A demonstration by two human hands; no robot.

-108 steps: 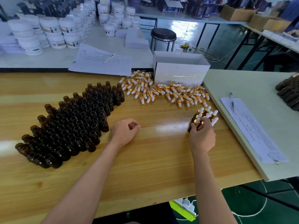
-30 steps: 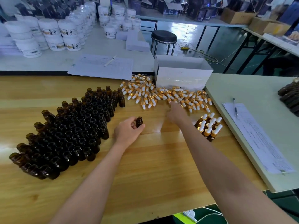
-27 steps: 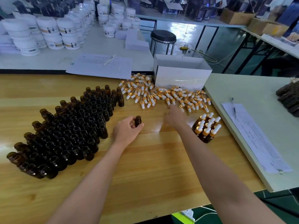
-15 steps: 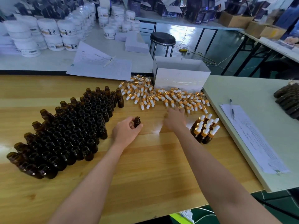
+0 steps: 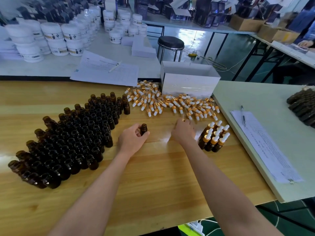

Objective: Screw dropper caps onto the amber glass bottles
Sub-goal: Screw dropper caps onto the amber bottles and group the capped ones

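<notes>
While the left hand (image 5: 133, 140) curls its fingers round one amber bottle (image 5: 144, 129) upright on the counter (image 5: 153, 176), the right hand (image 5: 183, 132) hovers at the dropper caps (image 5: 170, 104) just beyond, fingers too blurred to judge, with few capped bottles (image 5: 214, 137) to their right and dozens of uncapped bottles (image 5: 76, 138) waiting to the left.

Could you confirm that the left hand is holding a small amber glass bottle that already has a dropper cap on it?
Not quite: the head view shows the left hand holding the small amber glass bottle, but the bottle is uncapped, its mouth open.
</notes>
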